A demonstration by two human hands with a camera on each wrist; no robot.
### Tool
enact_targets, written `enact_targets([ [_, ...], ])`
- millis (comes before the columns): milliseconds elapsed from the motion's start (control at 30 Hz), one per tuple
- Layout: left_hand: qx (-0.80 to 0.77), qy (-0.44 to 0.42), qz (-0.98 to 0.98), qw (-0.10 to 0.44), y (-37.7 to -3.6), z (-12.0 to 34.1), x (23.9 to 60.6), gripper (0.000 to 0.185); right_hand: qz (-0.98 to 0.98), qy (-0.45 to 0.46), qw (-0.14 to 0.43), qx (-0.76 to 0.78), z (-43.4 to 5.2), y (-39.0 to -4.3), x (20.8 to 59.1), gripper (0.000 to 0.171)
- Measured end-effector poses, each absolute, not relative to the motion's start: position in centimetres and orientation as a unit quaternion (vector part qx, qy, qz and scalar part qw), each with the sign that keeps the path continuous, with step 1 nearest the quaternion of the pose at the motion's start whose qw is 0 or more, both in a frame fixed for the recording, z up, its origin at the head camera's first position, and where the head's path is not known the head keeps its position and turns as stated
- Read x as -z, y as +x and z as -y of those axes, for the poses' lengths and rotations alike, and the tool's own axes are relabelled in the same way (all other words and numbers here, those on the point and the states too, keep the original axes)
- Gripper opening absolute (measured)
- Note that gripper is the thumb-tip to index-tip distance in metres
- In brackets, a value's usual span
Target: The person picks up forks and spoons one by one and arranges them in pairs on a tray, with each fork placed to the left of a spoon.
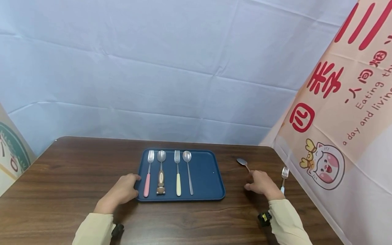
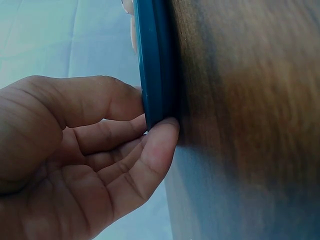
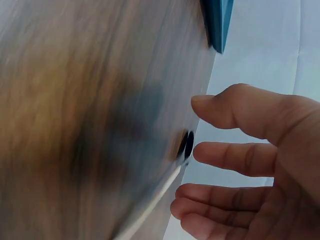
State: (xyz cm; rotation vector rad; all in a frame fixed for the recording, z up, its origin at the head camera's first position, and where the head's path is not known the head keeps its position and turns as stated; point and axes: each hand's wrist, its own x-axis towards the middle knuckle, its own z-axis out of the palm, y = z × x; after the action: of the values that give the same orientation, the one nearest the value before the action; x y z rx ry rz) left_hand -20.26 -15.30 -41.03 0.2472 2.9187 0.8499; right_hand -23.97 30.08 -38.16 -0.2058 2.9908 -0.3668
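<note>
My left hand (image 1: 124, 189) holds the blue tray (image 1: 203, 183) at its left edge near the front corner; the left wrist view shows fingertips right at the rim (image 2: 157, 65). In the tray lie a pink-handled fork (image 1: 147, 185), a spoon with a brown bear handle (image 1: 161, 177), a yellow-handled fork (image 1: 178, 185) and a plain metal spoon (image 1: 190, 177), side by side. My right hand (image 1: 260, 182) is over a loose spoon (image 1: 242, 162) right of the tray, thumb and fingers spread apart. Its pale handle (image 3: 155, 200) shows below the fingers in the right wrist view.
A fork (image 1: 285, 173) with a light handle lies beyond my right hand, close to the table's right edge, partly hidden by the wrist. Brown wood tabletop (image 1: 92, 163) surrounds the tray. White cloth (image 1: 153, 85) hangs behind, and a printed cloth (image 1: 337, 119) on the right.
</note>
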Motion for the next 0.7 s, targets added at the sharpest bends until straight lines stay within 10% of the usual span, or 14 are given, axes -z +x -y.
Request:
enact_targets([
  [700,-0.276,0.081,-0.957,0.045,-20.1,15.2,40.8,0.044,-0.991,-0.028,0.059,0.116,-35.6,-22.9,37.6,0.055],
])
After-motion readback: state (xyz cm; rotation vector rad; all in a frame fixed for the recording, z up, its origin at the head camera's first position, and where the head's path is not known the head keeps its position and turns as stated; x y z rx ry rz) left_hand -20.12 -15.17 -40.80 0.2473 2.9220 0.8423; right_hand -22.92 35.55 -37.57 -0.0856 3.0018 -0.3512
